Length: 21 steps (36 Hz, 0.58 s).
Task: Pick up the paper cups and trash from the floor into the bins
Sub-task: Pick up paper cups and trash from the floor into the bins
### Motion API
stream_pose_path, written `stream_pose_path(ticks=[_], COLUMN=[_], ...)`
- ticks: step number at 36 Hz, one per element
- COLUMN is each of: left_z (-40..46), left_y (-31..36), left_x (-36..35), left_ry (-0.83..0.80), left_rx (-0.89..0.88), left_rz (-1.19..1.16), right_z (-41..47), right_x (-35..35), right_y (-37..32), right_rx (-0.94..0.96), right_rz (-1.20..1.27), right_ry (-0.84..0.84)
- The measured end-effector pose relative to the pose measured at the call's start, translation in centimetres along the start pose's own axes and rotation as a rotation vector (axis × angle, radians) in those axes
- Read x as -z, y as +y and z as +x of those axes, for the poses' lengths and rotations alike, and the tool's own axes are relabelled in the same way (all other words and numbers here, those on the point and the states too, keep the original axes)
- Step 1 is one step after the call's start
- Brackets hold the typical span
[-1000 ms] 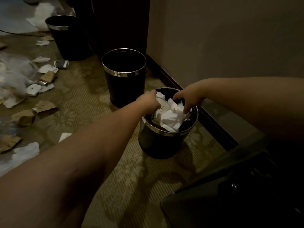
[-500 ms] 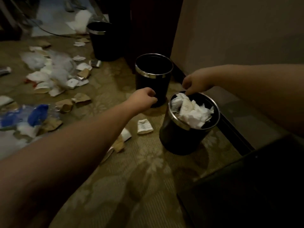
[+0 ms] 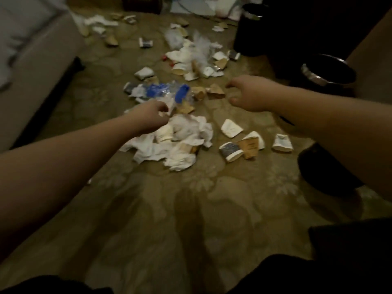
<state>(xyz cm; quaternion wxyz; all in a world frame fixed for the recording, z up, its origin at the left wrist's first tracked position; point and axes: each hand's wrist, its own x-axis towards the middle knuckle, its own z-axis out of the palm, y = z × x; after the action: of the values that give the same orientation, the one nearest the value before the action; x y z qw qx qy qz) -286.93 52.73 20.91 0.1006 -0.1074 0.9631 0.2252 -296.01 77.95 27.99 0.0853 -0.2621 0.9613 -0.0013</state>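
Observation:
Crushed paper cups and white tissue litter the patterned carpet. A heap of white paper [image 3: 182,141] lies just beyond my left hand [image 3: 151,117], which hovers over its near edge with loosely curled fingers and holds nothing. My right hand [image 3: 248,93] reaches out above the floor, thumb and fingers spread, empty, close to a brown crushed cup [image 3: 216,92]. Several flattened cups [image 3: 232,128] lie to the right of the heap. A clear plastic bottle with blue label [image 3: 165,92] lies behind my left hand. Black bins stand at right: one with a metal rim [image 3: 326,74], another farther back [image 3: 250,28].
A pale sofa [image 3: 31,60] fills the left side. A third black bin's side [image 3: 318,172] shows under my right forearm. More cups and scraps [image 3: 191,60] are scattered toward the back. Bare carpet [image 3: 169,219] lies between me and the heap.
My view has swung left from the filled bin to the littered floor. Both hands have left the bin and now reach out over the trash, empty.

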Motion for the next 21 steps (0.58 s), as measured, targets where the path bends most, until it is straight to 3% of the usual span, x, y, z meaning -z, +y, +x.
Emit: stream_pose_path(ticks=[11, 17, 21], left_z=[-12.2, -16.6, -18.3], left_y=[-23.5, -31.5, -35.3], left_x=[-1.0, -3.8, -5.2], left_ry=[-0.022, -0.073, -0.150], left_rx=[0.384, 0.519, 0.520], left_rz=[-0.093, -0.223, -0.268], right_z=[3.7, 3.8, 3.6], right_x=[-11.5, -18.4, -20.8], right_y=[-22.1, -31.3, -35.8], right_rx=[0.308, 0.381, 0.407], right_rz=[0.060, 0.044, -0.009], right_ry=[-0.219, -0.399, -0.485])
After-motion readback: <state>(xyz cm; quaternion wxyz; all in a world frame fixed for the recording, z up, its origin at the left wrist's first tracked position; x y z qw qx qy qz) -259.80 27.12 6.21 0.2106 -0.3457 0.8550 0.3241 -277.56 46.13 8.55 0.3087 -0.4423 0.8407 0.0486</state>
